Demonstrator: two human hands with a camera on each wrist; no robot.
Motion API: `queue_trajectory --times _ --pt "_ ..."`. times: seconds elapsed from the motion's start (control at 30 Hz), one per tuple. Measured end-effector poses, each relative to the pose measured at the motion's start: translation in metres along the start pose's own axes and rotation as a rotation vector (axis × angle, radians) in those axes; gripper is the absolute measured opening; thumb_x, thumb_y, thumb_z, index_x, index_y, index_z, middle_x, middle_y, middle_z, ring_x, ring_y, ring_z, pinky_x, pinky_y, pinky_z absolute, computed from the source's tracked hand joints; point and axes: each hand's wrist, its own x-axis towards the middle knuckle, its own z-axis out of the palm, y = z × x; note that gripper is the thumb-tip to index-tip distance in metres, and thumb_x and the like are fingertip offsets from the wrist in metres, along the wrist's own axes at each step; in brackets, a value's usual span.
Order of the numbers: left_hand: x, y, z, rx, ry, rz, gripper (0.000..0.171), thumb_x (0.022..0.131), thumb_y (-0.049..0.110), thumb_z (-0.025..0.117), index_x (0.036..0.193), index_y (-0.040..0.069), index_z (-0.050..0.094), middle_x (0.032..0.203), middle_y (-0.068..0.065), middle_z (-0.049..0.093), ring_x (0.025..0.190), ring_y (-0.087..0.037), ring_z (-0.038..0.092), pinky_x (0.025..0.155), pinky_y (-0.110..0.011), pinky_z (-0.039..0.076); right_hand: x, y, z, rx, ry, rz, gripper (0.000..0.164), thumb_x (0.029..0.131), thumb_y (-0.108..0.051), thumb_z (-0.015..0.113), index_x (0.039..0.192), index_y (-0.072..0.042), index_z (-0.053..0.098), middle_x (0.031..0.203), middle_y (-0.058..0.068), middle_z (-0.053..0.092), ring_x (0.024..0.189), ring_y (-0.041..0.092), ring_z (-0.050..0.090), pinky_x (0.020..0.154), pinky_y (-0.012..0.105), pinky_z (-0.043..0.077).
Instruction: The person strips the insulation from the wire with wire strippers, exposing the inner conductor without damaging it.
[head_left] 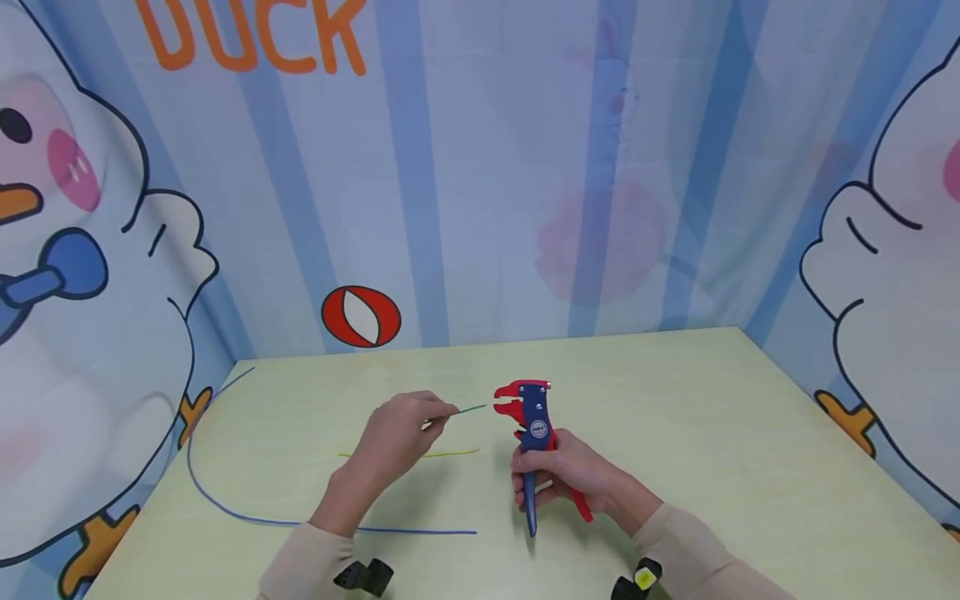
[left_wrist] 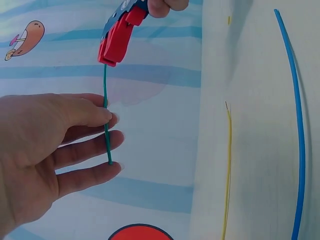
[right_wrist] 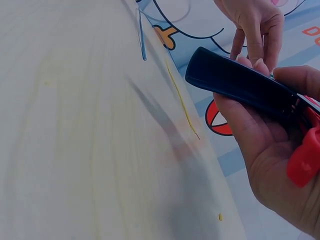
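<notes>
My left hand [head_left: 405,429] pinches a short green wire [left_wrist: 105,82] between thumb and fingers. My right hand [head_left: 566,475] grips the handles of a wire stripper [head_left: 536,417] with a blue body and red jaws, held upright above the table. In the head view a gap shows between those jaws, and the wire's free tip is right at their mouth. Below the left hand a yellow wire [left_wrist: 229,150] lies on the table, bare at one end. Nearer to me stretches a long blue wire [head_left: 247,518], partly hidden by the left forearm.
A tiny yellow piece [right_wrist: 220,217] lies on the pale table [head_left: 675,400] near its far edge. Behind the table hangs a striped blue curtain [head_left: 487,167] with cartoon ducks. The blue wire curves around to the table's left edge.
</notes>
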Motion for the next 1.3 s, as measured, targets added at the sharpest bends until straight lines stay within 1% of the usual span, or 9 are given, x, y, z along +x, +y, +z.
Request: queue_trajectory --times 0.23,0.4,0.53,0.8,1.0,1.3 --pt "0.0 0.009 0.0 0.022 0.019 0.005 0.021 0.083 0.007 0.081 0.103 0.014 0.081 0.092 0.001 0.074 0.083 -0.017 0.069 0.072 -0.031 0.057 0.0 0.0 0.0 -0.006 -0.012 0.011 0.02 0.095 -0.013 0.063 0.103 0.004 0.058 0.087 0.015 0.068 0.076 0.025 0.07 0.08 0.049 0.057" --pt "0.0 0.01 0.001 0.048 0.049 0.01 0.022 0.082 0.007 0.083 0.103 0.014 0.081 0.092 0.001 0.074 0.082 -0.016 0.069 0.07 -0.029 0.057 0.0 -0.001 0.0 -0.015 -0.023 0.013 0.022 0.095 -0.012 0.062 0.106 0.007 0.057 0.087 0.014 0.068 0.076 0.026 0.07 0.08 0.048 0.058" --pt "-0.001 0.01 0.001 0.064 0.061 0.025 0.023 0.081 0.008 0.084 0.102 0.015 0.081 0.092 0.001 0.074 0.081 -0.015 0.069 0.068 -0.027 0.056 0.0 -0.001 0.0 -0.036 -0.023 0.011 0.023 0.095 -0.012 0.064 0.105 0.007 0.058 0.088 0.015 0.068 0.077 0.026 0.07 0.08 0.047 0.058" --pt "-0.001 0.013 -0.001 0.068 0.065 0.05 0.024 0.08 0.009 0.084 0.103 0.017 0.081 0.093 0.003 0.074 0.082 -0.014 0.07 0.069 -0.026 0.056 0.0 0.0 0.001 -0.066 -0.001 0.021 0.029 0.093 -0.016 0.068 0.107 0.008 0.058 0.092 0.021 0.069 0.079 0.028 0.071 0.08 0.047 0.058" --pt "-0.001 0.016 -0.003 0.069 0.061 0.073 0.024 0.08 0.009 0.085 0.101 0.017 0.081 0.091 0.003 0.073 0.08 -0.013 0.07 0.065 -0.025 0.055 0.0 0.001 0.002 -0.077 0.003 0.022 0.031 0.093 -0.017 0.069 0.107 0.008 0.058 0.092 0.02 0.069 0.079 0.028 0.071 0.08 0.047 0.058" --pt "-0.001 0.019 -0.005 0.07 0.052 0.071 0.023 0.08 0.009 0.084 0.1 0.018 0.081 0.09 0.004 0.073 0.079 -0.013 0.069 0.063 -0.024 0.054 0.001 0.001 0.002 -0.088 -0.004 0.02 0.03 0.093 -0.017 0.068 0.105 0.008 0.058 0.091 0.02 0.069 0.078 0.028 0.071 0.079 0.048 0.058"
